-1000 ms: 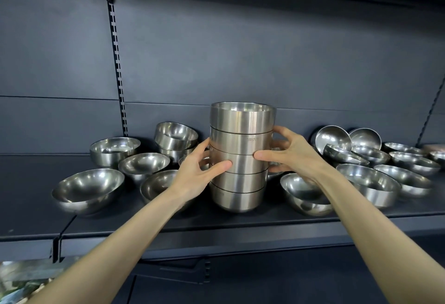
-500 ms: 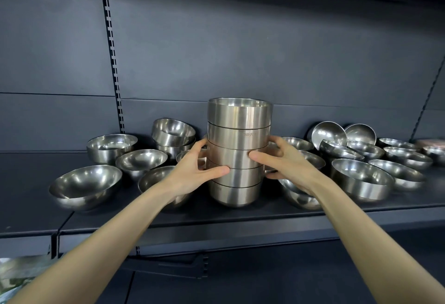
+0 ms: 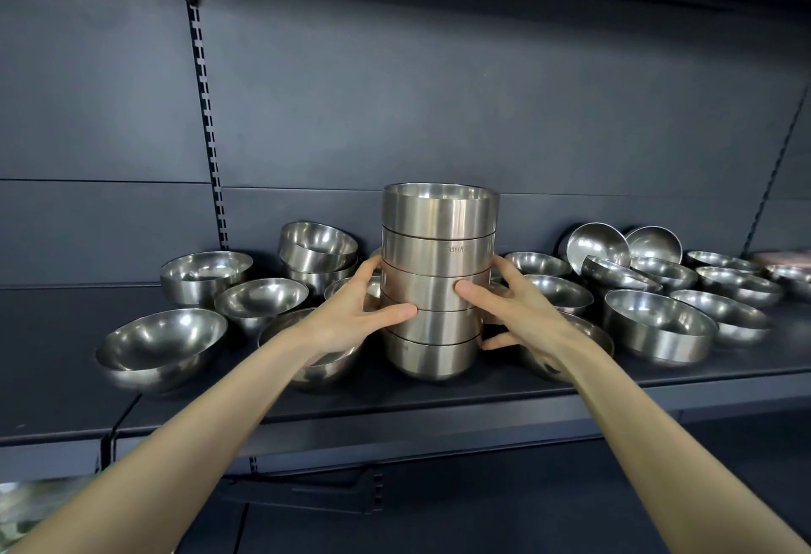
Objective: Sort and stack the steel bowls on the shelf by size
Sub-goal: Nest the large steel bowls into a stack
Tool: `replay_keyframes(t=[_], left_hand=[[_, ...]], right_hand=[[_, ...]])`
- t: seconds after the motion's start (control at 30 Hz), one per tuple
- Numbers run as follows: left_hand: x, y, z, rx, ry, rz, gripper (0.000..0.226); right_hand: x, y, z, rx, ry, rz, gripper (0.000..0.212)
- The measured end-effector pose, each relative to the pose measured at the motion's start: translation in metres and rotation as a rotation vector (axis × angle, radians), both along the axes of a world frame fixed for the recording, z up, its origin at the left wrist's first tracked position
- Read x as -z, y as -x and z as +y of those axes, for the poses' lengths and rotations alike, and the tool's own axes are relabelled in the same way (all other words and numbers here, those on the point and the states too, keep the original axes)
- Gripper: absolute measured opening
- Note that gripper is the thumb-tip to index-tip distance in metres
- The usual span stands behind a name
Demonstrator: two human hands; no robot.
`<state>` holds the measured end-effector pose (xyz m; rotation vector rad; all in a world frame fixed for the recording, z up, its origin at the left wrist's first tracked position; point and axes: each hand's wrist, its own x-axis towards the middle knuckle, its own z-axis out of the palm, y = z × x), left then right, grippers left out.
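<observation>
A tall stack of several straight-walled steel bowls (image 3: pixel 439 246) stands upright on the dark shelf (image 3: pixel 395 395), in the middle. My left hand (image 3: pixel 346 321) grips its left side, thumb across the front of a lower bowl. My right hand (image 3: pixel 513 312) grips the right side at the same height, thumb on the front and fingers round the back. Loose round steel bowls lie on both sides: a big tilted one (image 3: pixel 162 347) at the far left, and a wide one (image 3: pixel 658 325) on the right.
More bowls crowd the back: a pair nested and tilted (image 3: pixel 318 255) left of the stack, several shallow ones (image 3: pixel 737 285) at the right, two leaning against the back panel (image 3: pixel 597 246). The left end of the shelf (image 3: pixel 52 334) is bare. A slotted upright (image 3: pixel 206 114) runs up the panel.
The stack has been pushed a little back on the shelf with both hands still round it; my hands sit slightly lower on it than before.
</observation>
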<state>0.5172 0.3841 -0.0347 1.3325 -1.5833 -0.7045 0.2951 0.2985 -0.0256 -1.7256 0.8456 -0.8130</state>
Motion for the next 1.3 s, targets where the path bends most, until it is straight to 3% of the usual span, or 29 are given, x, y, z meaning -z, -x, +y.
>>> replay_keyframes(t=[0.3,0.57,0.7,0.93,1.07,1.17,1.3], left_hand=[[-0.005,0.003,0.003,0.009,0.009,0.097,0.075],[-0.033,0.017,0.005,-0.007,0.105,0.054,0.097],[-0.054,0.038,-0.003,-0.018,0.147,0.035,0.079],[-0.072,0.115,-0.034,0.025,0.165,0.075,0.078],[-0.07,0.177,-0.06,0.05,0.185,0.093,0.089],[-0.065,0.227,-0.082,0.061,0.188,0.083,0.095],[-0.064,0.286,-0.115,0.081,0.173,0.094,0.094]], right_hand=[[-0.004,0.001,-0.001,0.032,0.016,-0.046,0.114],[-0.032,0.017,0.0,0.042,0.128,-0.08,0.094],[-0.05,0.041,-0.004,0.036,0.144,-0.105,0.082],[-0.07,0.118,-0.027,0.082,0.201,-0.111,0.096],[-0.073,0.183,-0.046,0.086,0.225,-0.096,0.081],[-0.075,0.236,-0.061,0.102,0.22,-0.068,0.084],[-0.077,0.297,-0.085,0.125,0.194,-0.05,0.059]])
